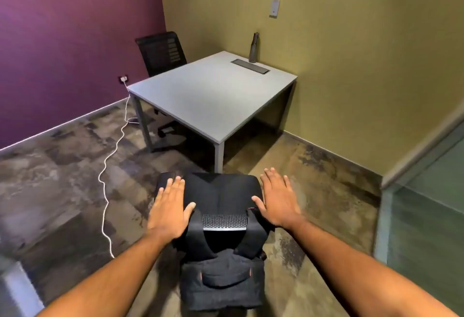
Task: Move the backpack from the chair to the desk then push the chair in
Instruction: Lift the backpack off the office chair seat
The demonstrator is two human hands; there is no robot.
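Hands point(168, 207) flat, spread beside backpack point(222, 231)

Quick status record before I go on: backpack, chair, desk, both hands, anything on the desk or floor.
backpack: black, on the near chair, not yet lifted
near chair: black, pulled out, standing apart from the desk
desk: grey, top mostly bare
left hand: open, flat, at the chair's left edge
right hand: open, spread, at the chair's right edge
on desk: grey bottle beside a cable tray, far side
far chair: black, behind desk
floor: white cable from wall socket
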